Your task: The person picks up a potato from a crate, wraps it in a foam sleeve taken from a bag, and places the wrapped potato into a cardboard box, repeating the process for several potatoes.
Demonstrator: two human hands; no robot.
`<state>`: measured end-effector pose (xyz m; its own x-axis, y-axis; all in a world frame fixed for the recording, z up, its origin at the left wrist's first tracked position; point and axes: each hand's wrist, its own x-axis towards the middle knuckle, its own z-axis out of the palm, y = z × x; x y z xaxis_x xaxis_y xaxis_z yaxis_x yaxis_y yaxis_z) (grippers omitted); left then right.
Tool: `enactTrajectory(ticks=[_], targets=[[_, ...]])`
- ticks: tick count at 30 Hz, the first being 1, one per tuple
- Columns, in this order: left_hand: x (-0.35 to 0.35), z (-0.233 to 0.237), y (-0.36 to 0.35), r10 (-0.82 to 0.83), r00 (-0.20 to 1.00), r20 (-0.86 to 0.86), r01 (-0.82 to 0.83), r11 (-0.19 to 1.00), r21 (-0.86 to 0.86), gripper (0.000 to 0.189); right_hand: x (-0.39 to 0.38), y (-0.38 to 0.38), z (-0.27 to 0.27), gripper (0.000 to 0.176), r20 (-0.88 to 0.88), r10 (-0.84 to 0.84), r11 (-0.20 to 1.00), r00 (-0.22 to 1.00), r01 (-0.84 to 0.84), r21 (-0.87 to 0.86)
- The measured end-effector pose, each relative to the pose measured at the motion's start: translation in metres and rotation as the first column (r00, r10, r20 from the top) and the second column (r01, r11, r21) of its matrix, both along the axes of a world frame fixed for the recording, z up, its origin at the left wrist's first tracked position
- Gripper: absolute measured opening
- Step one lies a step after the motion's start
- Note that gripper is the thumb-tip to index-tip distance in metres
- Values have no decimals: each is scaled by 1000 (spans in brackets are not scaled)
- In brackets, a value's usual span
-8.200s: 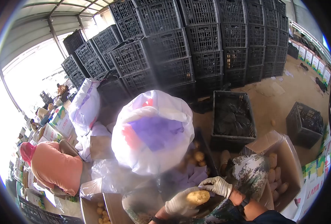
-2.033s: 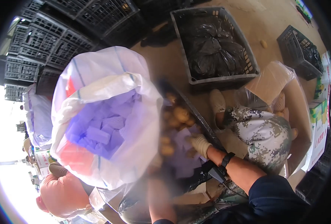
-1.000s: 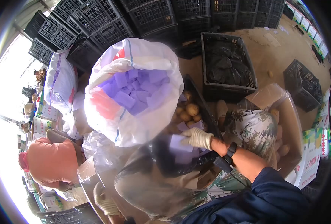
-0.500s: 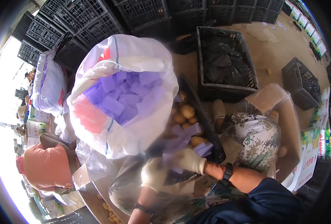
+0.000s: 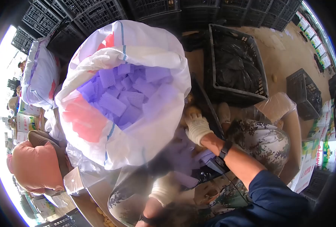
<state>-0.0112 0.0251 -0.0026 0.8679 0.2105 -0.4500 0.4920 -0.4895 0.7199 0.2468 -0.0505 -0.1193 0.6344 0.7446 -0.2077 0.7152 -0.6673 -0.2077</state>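
Observation:
My right hand [image 5: 197,128], in a white knitted glove, reaches into a black crate [image 5: 209,99] and has its fingers curled over a brown potato [image 5: 192,110]. Purple foam net sleeves [image 5: 183,151] lie around that wrist, on top of the crate's contents. My left hand [image 5: 167,188], gloved too, is low in the picture near my lap; motion smears its fingers. Close beside it lies a loose purple foam sleeve [image 5: 186,179]. Left of the crate, a big white woven sack [image 5: 152,140] stands wide with many more foam sleeves inside.
A black crate lined with black plastic [image 5: 236,90] stands ahead, a smaller crate [image 5: 302,94] to the right. A cardboard box [image 5: 294,132] is by my right knee. Another box [image 5: 85,202] with potatoes is lower left. A person in orange [image 5: 37,166] bends at left; stacked crates [image 5: 156,17] line the back.
My hands were together over the foam sleeves and have parted. The right has moved forward to a potato; the left has dropped back toward my lap. The view has shifted slightly.

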Motion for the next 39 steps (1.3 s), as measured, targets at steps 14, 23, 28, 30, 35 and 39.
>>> enactTrajectory(ticks=[14, 23, 28, 30, 35, 39], targets=[[15, 31, 4, -131, 990, 42, 127, 987, 94, 13, 75, 39, -13, 43, -302, 124, 905, 945, -232, -356], [-1, -40, 12, 214, 976, 28, -214, 977, 14, 18, 25, -72, 33, 65, -843, 160, 810, -514, 557, -186], [-2, -22, 7, 416, 902, 114, -342, 851, -399, 33, -15, -102, 115, 75, -877, 357, 831, -322, 538, 141], [5, 22, 4, 377, 925, -58, -331, 717, -614, 43, -28, -104, 145, 76, -892, 447, 811, -63, 450, 374], [-3, 70, -18, 194, 962, -192, -250, 348, -904, 72, -53, -112, 189, 77, -657, 576, 778, 487, -81, 622], [-11, 82, -36, 185, 981, -57, -101, 236, -967, 77, -71, -114, 215, 75, -397, 677, 714, 620, -421, 559]])
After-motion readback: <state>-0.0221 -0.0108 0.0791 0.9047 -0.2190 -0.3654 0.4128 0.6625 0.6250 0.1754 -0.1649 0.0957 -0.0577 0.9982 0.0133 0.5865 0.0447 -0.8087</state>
